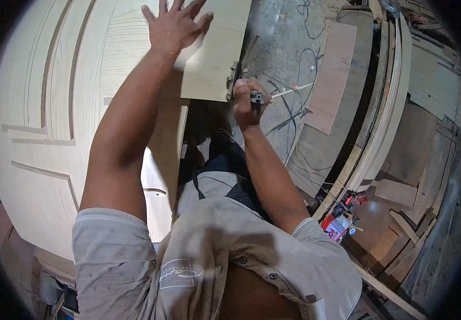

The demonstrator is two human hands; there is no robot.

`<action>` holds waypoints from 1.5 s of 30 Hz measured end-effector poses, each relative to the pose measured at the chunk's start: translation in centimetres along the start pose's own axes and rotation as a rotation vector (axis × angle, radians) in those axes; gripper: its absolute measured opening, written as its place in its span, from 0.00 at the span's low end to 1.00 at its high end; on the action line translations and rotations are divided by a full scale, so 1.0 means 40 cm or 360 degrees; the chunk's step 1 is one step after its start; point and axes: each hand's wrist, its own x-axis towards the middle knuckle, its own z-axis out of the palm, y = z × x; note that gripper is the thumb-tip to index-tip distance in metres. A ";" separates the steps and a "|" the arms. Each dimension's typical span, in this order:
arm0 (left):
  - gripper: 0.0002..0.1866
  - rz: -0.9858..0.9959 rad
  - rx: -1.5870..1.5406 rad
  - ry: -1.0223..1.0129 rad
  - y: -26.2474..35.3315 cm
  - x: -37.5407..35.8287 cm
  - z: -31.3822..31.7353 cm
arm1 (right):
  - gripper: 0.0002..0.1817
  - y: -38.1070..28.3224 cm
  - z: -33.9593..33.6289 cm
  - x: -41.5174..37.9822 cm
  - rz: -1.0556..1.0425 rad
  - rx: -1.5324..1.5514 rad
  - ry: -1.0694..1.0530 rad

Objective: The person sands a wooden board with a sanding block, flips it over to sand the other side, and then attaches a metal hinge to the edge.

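Observation:
My left hand (174,26) lies with spread fingers on a pale wooden board (214,58), near its far part in this view. At the board's right edge, close to the near corner, my right hand (249,104) is wrapped round a metal tool (234,74). A grey end with holes shows at my fist, and a narrow dark bar slants up beyond it. The tool's metal body sits right at the board's edge; my fingers hide much of it, and I cannot tell its exact kind.
Pale panelled doors (54,106) lie at the left. On the concrete floor (273,32) to the right run dark cables (294,114), next to a flat pinkish board (334,77). Long timber strips (390,96) stand farther right, with colourful containers (334,228) and wood offcuts (403,224) nearby.

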 end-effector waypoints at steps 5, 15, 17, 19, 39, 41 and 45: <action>0.35 0.0022 0.0005 0.0054 -0.001 -0.004 -0.001 | 0.19 -0.003 0.005 -0.002 0.0151 0.0212 -0.0050; 0.34 0.0048 0.0019 0.0112 -0.009 0.001 0.013 | 0.18 -0.032 0.005 0.004 0.0081 0.0046 -0.0035; 0.34 0.0039 0.0000 0.0109 -0.009 0.001 0.012 | 0.20 -0.050 -0.003 0.007 0.0014 -0.0136 -0.0074; 0.34 0.0031 -0.0013 0.0107 -0.009 0.001 0.010 | 0.20 -0.031 -0.006 0.004 0.0007 -0.0131 -0.0074; 0.35 0.0016 0.0031 0.0107 -0.003 0.004 0.010 | 0.20 -0.039 -0.020 -0.083 0.0025 0.0042 -0.0088; 0.35 0.0016 0.0022 0.0121 -0.004 -0.001 0.009 | 0.21 -0.060 -0.018 -0.098 -0.0059 -0.0068 -0.0022; 0.35 -0.0001 0.0025 0.0054 0.000 0.003 0.009 | 0.22 -0.050 -0.032 -0.121 -0.0039 0.0013 -0.0057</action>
